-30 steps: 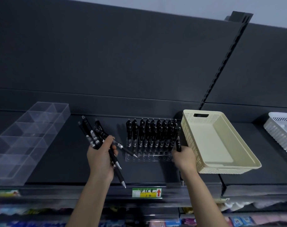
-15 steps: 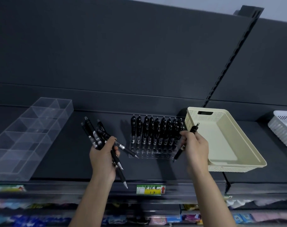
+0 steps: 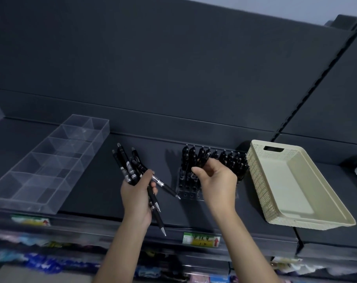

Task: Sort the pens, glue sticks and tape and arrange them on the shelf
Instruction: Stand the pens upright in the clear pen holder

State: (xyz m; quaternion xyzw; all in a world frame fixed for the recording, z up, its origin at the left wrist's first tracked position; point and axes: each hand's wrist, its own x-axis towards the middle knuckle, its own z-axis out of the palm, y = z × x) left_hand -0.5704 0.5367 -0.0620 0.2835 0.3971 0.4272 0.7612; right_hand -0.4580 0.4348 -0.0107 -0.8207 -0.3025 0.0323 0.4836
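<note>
At nine o'clock I see a clear divided tray (image 3: 49, 160) on the dark shelf (image 3: 104, 201). My left hand (image 3: 135, 198) is closed around a bundle of black pens (image 3: 130, 166), tips fanning toward five o'clock. My right hand (image 3: 216, 182) pinches one pen (image 3: 202, 160) above the pen rack (image 3: 214, 160). At three o'clock, just beside the rack, lies a beige basket (image 3: 296, 184).

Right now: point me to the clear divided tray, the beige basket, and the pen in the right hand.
Clear divided tray (image 3: 20, 198): head view, front left wall.
Beige basket (image 3: 257, 178): head view, perforated left wall.
Pen in right hand (image 3: 202, 160): head view, black barrel above the fingers.
</note>
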